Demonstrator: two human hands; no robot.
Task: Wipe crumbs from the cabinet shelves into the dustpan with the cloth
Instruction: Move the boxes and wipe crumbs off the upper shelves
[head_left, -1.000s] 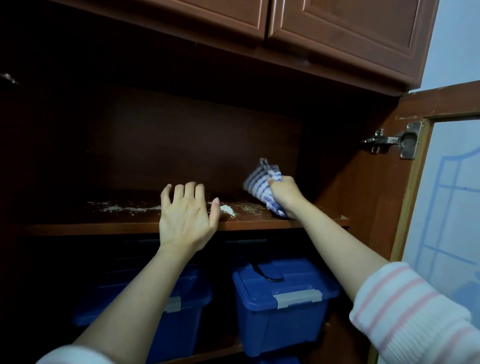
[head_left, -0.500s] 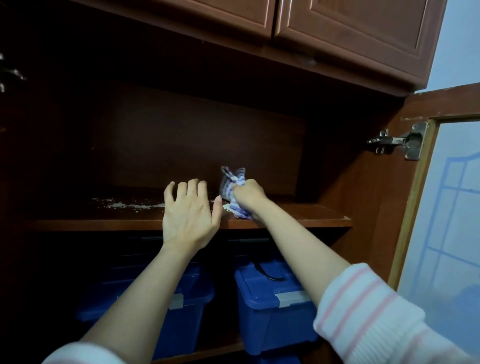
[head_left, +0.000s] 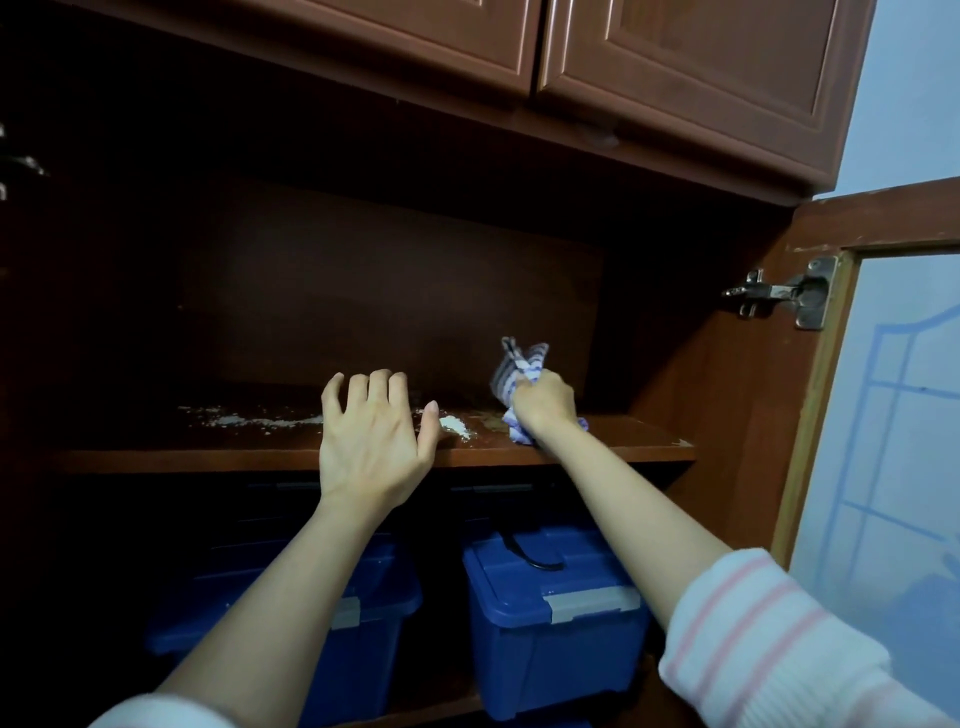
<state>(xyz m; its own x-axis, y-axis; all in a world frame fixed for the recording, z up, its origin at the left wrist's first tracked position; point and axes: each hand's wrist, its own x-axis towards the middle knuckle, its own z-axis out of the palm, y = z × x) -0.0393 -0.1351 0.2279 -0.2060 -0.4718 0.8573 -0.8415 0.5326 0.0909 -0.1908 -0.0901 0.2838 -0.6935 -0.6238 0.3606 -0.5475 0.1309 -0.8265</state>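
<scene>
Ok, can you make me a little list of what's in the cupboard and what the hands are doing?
shelf: brown wood
crumbs: white, scattered along the shelf
cloth: striped blue and white, bunched up
right hand: grips the cloth on the shelf, right of the crumbs
left hand: open, at the shelf's front edge
blue boxes: two, lids on, under the shelf
dustpan: not in view

We note two blue lidded bins side by side, low in view: left bin (head_left: 332, 639) in shadow, right bin (head_left: 524, 644) with grey latch (head_left: 595, 603), black handle (head_left: 530, 557) on lid. Up top, closed brown doors (head_left: 675, 57). At right, metal hinge (head_left: 779, 293), open door (head_left: 810, 415) with pale glass pane (head_left: 904, 441).
</scene>
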